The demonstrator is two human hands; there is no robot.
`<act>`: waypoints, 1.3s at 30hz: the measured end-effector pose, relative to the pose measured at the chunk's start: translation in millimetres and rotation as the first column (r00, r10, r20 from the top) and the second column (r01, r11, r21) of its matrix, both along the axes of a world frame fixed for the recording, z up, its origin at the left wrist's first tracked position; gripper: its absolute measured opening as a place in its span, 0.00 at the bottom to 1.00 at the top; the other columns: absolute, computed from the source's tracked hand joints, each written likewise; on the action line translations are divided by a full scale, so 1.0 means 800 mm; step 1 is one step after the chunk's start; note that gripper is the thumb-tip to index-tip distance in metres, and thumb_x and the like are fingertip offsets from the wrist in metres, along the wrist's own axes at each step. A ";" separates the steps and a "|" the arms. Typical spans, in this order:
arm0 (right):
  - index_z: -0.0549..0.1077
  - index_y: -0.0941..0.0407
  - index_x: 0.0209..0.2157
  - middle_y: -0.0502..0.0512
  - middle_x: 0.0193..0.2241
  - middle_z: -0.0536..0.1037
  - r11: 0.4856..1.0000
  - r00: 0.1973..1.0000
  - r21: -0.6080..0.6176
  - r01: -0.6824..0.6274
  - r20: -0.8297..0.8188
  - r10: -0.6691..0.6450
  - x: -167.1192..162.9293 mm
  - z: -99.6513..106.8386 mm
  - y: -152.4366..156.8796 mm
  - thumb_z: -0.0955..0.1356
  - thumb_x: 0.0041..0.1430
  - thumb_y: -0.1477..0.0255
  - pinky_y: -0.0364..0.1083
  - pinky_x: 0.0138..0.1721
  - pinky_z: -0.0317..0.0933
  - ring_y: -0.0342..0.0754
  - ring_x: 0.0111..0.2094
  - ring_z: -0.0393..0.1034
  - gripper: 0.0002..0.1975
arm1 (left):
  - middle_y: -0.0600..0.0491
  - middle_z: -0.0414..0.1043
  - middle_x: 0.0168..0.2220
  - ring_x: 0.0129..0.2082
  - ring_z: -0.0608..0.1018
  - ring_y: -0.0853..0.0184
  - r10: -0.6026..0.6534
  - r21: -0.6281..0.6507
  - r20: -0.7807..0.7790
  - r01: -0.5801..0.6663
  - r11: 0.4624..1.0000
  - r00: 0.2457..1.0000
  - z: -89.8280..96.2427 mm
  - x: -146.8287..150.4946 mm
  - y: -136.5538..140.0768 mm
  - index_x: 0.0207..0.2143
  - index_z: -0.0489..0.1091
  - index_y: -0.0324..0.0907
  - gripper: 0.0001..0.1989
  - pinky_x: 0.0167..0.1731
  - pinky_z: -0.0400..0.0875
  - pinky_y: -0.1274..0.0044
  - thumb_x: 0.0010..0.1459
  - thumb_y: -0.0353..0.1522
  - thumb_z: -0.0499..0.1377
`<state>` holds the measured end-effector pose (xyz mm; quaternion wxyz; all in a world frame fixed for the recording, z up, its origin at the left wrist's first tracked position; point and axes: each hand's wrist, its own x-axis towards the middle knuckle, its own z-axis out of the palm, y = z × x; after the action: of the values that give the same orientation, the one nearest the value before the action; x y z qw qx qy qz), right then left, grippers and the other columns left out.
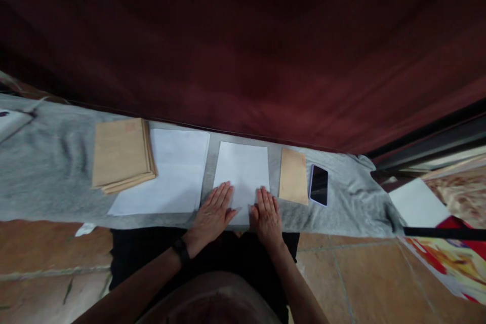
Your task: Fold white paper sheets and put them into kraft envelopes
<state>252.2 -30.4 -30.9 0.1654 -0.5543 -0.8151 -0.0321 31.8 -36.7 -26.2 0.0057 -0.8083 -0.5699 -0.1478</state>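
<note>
A white sheet of paper (243, 164) lies in front of me on the grey cloth. My left hand (214, 208) rests flat on its lower left edge, fingers stretched out. On the lower right edge lies my right hand (267, 213), also flat with fingers extended. To the left is a larger stack of white paper (172, 177), partly under a pile of brown envelopes (119, 154). One single brown envelope (293, 176) lies just right of the sheet.
A phone (319, 185) in a pale purple case lies right of the single envelope. The grey cloth (49, 162) covers a narrow surface. Behind it rises a dark red panel (243, 61). A white object (13, 122) sits at far left, and a colourful printed box (451, 258) at lower right.
</note>
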 end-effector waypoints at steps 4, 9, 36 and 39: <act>0.50 0.60 0.71 0.65 0.68 0.60 1.000 1.000 -0.002 -0.006 0.014 0.006 0.021 -0.001 -0.006 0.58 0.75 0.65 0.58 0.68 0.50 0.55 0.69 0.54 0.29 | 0.40 0.51 0.71 0.72 0.53 0.56 -0.051 -0.045 -0.050 0.049 0.998 0.997 0.007 -0.011 -0.011 0.69 0.54 0.35 0.35 0.70 0.46 0.62 0.69 0.48 0.48; 0.48 0.59 0.72 0.66 0.68 0.59 0.999 0.999 0.017 -0.033 0.002 0.033 0.025 -0.003 -0.009 0.58 0.75 0.65 0.58 0.67 0.51 0.55 0.69 0.54 0.30 | 0.47 0.51 0.72 0.73 0.52 0.56 -0.244 -0.078 -0.089 0.237 0.968 0.966 0.014 -0.020 -0.028 0.70 0.53 0.46 0.34 0.70 0.37 0.55 0.67 0.50 0.51; 0.80 0.50 0.47 0.53 0.45 0.83 0.875 0.867 -0.378 -0.302 -0.491 0.087 0.081 0.048 -0.012 0.64 0.67 0.72 0.51 0.53 0.71 0.51 0.49 0.77 0.14 | 0.53 0.81 0.48 0.48 0.81 0.66 -0.149 -0.273 0.525 0.331 0.903 0.838 0.054 -0.061 -0.030 0.49 0.78 0.49 0.16 0.50 0.76 0.74 0.68 0.37 0.52; 0.81 0.52 0.42 0.53 0.38 0.84 0.888 0.825 -0.406 -0.215 -0.562 -0.057 0.074 0.052 -0.016 0.64 0.69 0.63 0.46 0.42 0.73 0.51 0.40 0.80 0.14 | 0.51 0.81 0.48 0.48 0.82 0.63 -0.025 -0.304 0.596 0.255 0.918 0.803 0.045 -0.068 -0.020 0.46 0.79 0.47 0.16 0.50 0.76 0.73 0.66 0.41 0.55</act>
<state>311.1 -42.9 10.6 0.2640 -0.5268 -0.7380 0.3289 -22.4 -52.9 10.0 -0.3318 -0.7510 -0.4991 -0.2773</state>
